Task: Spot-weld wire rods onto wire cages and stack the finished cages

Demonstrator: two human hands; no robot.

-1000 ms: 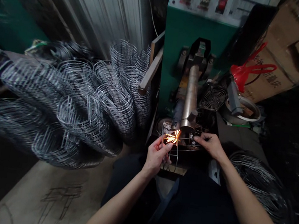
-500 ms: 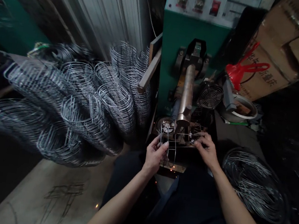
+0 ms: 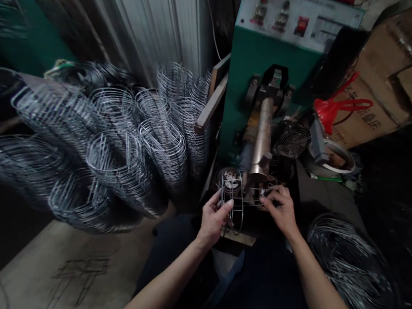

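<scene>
My left hand [image 3: 215, 218] is closed on the bent side of a wire frame [image 3: 242, 216], thumb and fingers pinching its curved wires. Opposite it, my right hand [image 3: 281, 208] pinches the frame's right end; the exact grip there is small and dark. The frame lies just below the tip of a thick metal cylinder arm [image 3: 263, 142], which juts from a green machine [image 3: 243, 52] resembling a spot welder. Behind my left fingers sits a round dish [image 3: 231, 176] with pale bits. Dark parts under the arm are hard to make out.
Several stacks of bent wire frames [image 3: 162, 151] stand on the left. A coil of wire [image 3: 354, 270] lies at right. A small fan [image 3: 291, 140], a red funnel-like object [image 3: 325, 115], a white bowl [image 3: 347, 156] and cardboard boxes [image 3: 376, 91] stand behind. A wooden bar [image 3: 213, 105] sticks out left of the machine.
Orange sparks seen below the frame and over the floor are gone. My right hand has moved slightly left, toward the metal arm. The whole view has shifted a little.
</scene>
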